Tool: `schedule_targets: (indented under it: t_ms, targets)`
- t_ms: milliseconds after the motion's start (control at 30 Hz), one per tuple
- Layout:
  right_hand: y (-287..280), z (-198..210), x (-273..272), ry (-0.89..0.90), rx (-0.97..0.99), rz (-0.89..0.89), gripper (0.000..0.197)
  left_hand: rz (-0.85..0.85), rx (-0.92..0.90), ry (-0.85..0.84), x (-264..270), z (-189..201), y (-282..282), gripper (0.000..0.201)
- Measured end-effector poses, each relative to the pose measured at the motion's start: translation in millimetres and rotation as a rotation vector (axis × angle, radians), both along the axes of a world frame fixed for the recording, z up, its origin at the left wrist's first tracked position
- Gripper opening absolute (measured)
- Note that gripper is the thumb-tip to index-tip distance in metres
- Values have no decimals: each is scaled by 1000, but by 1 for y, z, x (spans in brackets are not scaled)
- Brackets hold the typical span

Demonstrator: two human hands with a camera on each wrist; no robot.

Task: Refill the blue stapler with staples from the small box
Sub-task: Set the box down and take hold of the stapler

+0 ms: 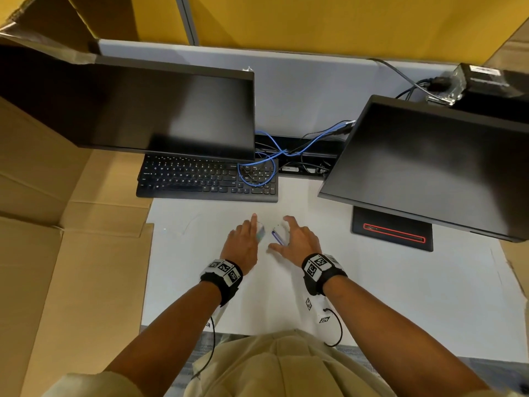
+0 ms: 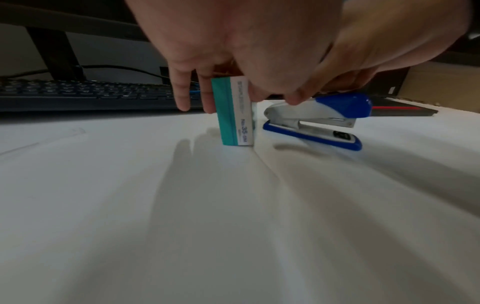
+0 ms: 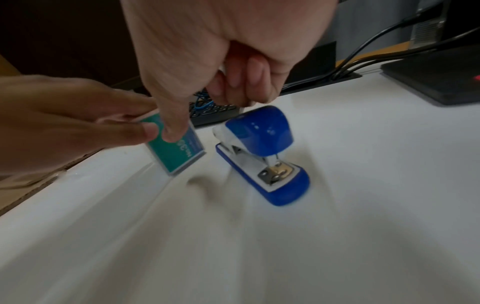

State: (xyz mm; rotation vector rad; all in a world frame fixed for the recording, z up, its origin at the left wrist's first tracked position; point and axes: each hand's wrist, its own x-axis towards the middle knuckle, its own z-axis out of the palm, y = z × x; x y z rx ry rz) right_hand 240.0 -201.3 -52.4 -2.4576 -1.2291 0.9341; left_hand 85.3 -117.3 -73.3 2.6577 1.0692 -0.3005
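the small box (image 2: 235, 112) of staples stands on its narrow end on the white desk (image 2: 233, 226), just beside the blue stapler (image 2: 319, 121), which sits flat on its base and looks closed. the two seem set close together at the front of the desk so that each hand can take one thing without reaching across the other, and that is how the hands are split: the left hand (image 1: 243, 242) is on the box, the right hand (image 1: 300, 242) over the stapler

the left hand grips the box near its top, thumb on the teal face and fingers (image 2: 182, 90) down the far side, fingers only slightly curled and close together. the box tilts a little in the right wrist view, so it may be just coming off the desk; i cannot tell whether its bottom corner touches the surface. holding it upright like this probably leaves the end flap reachable for opening

the right hand's fingers (image 3: 244, 86) are curled and bunched at the back end of the stapler's top, where the white part meets the blue cap. they look to be touching it, perhaps starting to pinch, but whether they have closed round it i cannot tell. the thumb hangs forward, crossing in front of the box in the right wrist view; real contact there is unclear

the refill looks barely begun: box closed, stapler not opened. a keyboard (image 1: 206, 179) lies further back, well apart from both
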Motion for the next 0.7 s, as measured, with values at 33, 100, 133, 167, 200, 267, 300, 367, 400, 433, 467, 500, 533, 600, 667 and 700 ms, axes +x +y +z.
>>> schedule_targets:
  t_ms: [33, 100, 133, 167, 200, 267, 300, 367, 400, 433, 467, 500, 533, 600, 667, 700]
  targets:
    - [-3, -1, 4, -11, -24, -15, 84, 33, -2, -46, -3, 1, 4, 73]
    - [-10, -2, 11, -38, -81, -4, 76, 86, -20, -113, -12, 2, 14, 66]
    - [-12, -3, 13, -52, -103, 10, 71, 96, -33, -141, -17, 3, 20, 64]
    - [-14, -4, 14, -63, -118, 25, 65, 91, -48, -163, -23, 2, 25, 65]
    - [-15, -5, 14, -71, -127, 37, 60, 69, -61, -179, -28, 3, 30, 67]
    - [-15, -6, 15, -83, -132, 51, 53, 23, -90, -202, -37, 3, 40, 74]
    - [-15, -6, 16, -88, -130, 59, 51, 23, -106, -206, -39, 4, 44, 77]
    - [-15, -6, 16, -94, -122, 77, 48, 53, -149, -188, -41, 8, 50, 79]
    - [-14, -5, 16, -96, -120, 83, 47, 62, -166, -178, -42, 9, 52, 79]
    - [-14, -4, 16, -97, -117, 86, 46, 59, -175, -173, -42, 9, 53, 78]
    - [-15, -4, 16, -97, -115, 87, 47, 52, -179, -176, -43, 9, 54, 78]
    - [-15, -4, 17, -97, -112, 88, 48, 43, -181, -186, -43, 8, 54, 77]
    - [-15, -4, 17, -96, -111, 88, 50, 38, -183, -195, -43, 7, 55, 77]
    - [-17, -4, 17, -92, -112, 84, 56, 24, -162, -203, -43, 6, 55, 76]
    - [-20, -3, 18, -86, -116, 75, 63, -26, -93, -192, -43, 5, 55, 78]
    - [-22, -2, 19, -83, -120, 74, 66, -68, -43, -177, -43, 6, 55, 83]
